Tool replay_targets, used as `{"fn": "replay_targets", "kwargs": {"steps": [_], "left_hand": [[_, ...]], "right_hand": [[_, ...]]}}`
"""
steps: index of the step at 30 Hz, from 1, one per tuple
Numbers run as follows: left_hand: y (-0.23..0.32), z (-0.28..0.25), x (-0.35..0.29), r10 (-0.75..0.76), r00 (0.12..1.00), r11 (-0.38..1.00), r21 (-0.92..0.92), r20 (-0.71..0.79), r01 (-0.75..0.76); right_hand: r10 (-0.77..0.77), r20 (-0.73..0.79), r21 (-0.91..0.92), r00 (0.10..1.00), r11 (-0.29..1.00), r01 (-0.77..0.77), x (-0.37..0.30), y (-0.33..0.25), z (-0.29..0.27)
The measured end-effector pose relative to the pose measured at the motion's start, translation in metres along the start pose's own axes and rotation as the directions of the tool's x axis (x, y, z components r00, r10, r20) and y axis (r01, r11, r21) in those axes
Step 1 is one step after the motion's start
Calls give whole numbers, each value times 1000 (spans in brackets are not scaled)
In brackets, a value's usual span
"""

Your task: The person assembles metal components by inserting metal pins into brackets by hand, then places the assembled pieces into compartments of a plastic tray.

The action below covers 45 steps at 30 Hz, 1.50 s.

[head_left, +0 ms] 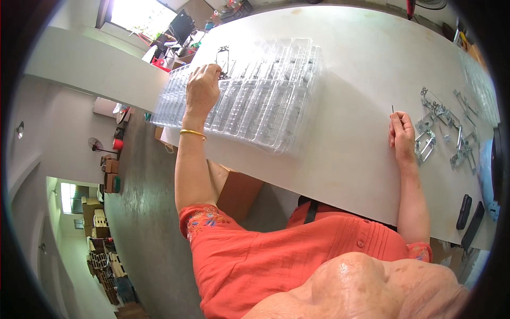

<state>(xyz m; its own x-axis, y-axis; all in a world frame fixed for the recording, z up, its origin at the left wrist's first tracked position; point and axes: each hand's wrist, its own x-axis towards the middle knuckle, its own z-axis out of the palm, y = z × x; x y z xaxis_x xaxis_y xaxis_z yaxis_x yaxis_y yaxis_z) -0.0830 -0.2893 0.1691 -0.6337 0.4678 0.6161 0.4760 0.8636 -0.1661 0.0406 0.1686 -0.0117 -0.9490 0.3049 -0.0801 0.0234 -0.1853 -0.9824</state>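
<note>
My left hand (203, 87), a gold bangle on its wrist, reaches over a stack of transparent plastic trays (276, 103) with long ribbed compartments. Its fingers are closed on a small open rectangular frame (223, 76), dark in outline, which sticks up over the trays. Above the table at the right, my right hand (402, 133) is closed round a thin, short rod (393, 109); only its tip shows above the fingers, so its kind is unclear. Just right of that hand lie several loose metal frames (426, 146), some overlapping.
The white table (356, 64) spans the view. Two dark oblong objects (464, 211) lie near its right edge, with transparent plastic sheets (478, 80) at the far right. Beyond the left edge are the floor (143, 212), a fan (95, 144) and stacked cartons (98, 223).
</note>
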Motion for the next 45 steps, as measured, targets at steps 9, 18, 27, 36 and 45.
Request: {"fn": "replay_targets", "kwargs": {"steps": [9, 18, 27, 36, 45], "left_hand": [[-38, 46, 5, -158, 962, 984, -50, 222, 173], [-42, 66, 7, -181, 938, 978, -50, 297, 205], [-42, 71, 10, -201, 907, 977, 5, 370, 214], [-40, 76, 9, -153, 936, 988, 65, 318, 139], [-40, 81, 8, -153, 937, 988, 49, 314, 145]], "right_hand": [[-6, 6, -22, 1000, 1000, 6, -2, 2, -1], [-9, 3, -35, 1000, 999, 9, -2, 3, 0], [-5, 7, -53, 1000, 999, 5, -2, 4, 0], [-15, 21, -67, 1000, 998, 17, 1, 10, -4], [-16, 18, -73, 1000, 997, 17, -3, 5, -1]]}}
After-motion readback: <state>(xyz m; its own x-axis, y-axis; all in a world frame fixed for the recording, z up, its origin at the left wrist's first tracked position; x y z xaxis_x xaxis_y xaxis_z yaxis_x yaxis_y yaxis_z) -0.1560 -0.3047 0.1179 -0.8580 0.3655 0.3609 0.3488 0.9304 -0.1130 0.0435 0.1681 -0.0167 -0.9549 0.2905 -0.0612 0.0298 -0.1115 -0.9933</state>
